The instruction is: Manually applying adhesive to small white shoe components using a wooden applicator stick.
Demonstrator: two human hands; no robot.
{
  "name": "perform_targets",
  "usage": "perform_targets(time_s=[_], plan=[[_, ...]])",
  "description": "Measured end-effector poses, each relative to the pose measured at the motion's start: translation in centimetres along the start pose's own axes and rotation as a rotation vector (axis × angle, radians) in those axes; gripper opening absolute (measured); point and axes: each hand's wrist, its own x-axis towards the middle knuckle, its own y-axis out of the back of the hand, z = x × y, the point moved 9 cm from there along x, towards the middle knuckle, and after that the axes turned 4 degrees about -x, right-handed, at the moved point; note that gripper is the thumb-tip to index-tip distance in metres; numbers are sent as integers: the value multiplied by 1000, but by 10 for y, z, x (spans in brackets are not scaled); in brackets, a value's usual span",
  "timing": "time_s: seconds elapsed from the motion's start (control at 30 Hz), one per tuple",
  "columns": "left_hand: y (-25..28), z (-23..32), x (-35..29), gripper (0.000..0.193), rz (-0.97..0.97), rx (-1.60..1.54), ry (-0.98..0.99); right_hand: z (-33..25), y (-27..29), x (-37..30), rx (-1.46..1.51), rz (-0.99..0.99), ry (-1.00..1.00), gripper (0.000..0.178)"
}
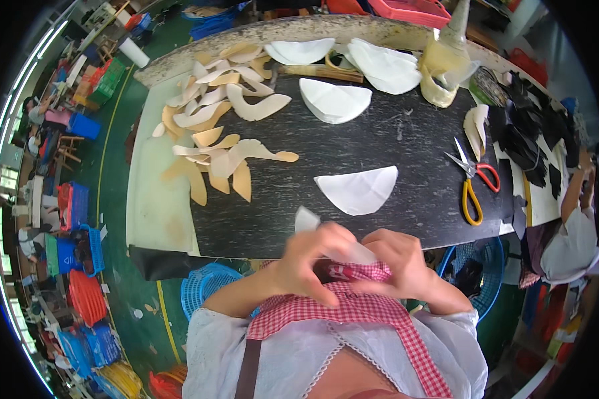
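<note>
In front of my apron, at the table's near edge, my left hand and my right hand are close together. Both pinch a thin white curved piece between them; one white end sticks up past the left fingers, and the rest is partly hidden. Just beyond my hands, a white half-moon piece lies flat on the dark tabletop. Farther off lie another white half-moon piece and stacks of white pieces. To the right rest scissors with one red and one yellow handle, blades apart.
Beige curved pieces are heaped at the left. A glue-smeared pot stands far right, near black scraps. Blue baskets sit below the table edge. A co-worker's arm and sleeve show at the right.
</note>
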Motion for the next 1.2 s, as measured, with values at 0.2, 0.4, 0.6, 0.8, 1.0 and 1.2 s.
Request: perform_targets(time_s=[0.2, 0.4, 0.6, 0.8, 1.0, 1.2], plan=[[4, -30, -1, 29, -2, 253, 366, -12, -8, -30, -231, 57, 294, 18], [23, -55, 5, 23, 63, 122, 455, 69, 31, -18, 155, 109, -201, 13], [30, -90, 38, 23, 100, 119, 591, 125, 40, 18, 125, 18, -347, 13], [22, -124, 37, 25, -94, 277, 687, 154, 20, 20, 80, -151, -293, 15], [23, -133, 34, 26, -113, 342, 770, 156, 11, 14, 5, -128, -297, 13], [21, -132, 37, 29, -182, 467, 693, 155, 33, 22, -783, -209, -155, 33]])
